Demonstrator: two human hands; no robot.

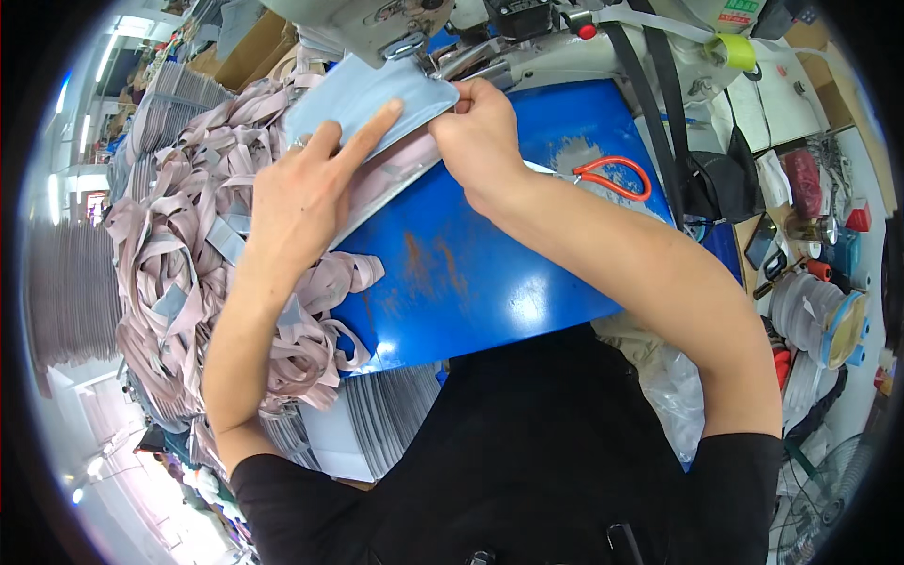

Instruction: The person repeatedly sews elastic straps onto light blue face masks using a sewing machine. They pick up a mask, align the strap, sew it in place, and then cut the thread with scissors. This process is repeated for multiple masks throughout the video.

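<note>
A light blue fabric panel lies under the head of a sewing machine, over a pale pink layer with a light edge. My left hand rests on the panel's left part, index finger stretched across the blue surface and the other fingers apart. At the panel's right corner, close to the machine's needle area, my right hand pinches its edge between thumb and fingers. Red-handled scissors lie to the right of my right wrist, their blades partly hidden by my forearm.
A worn blue tabletop spreads before me. Tangled pink and grey fabric strips heap up on the left, beside stacked grey panels. More panels stand below the table edge. Black straps hang at right, near a yellow tape roll.
</note>
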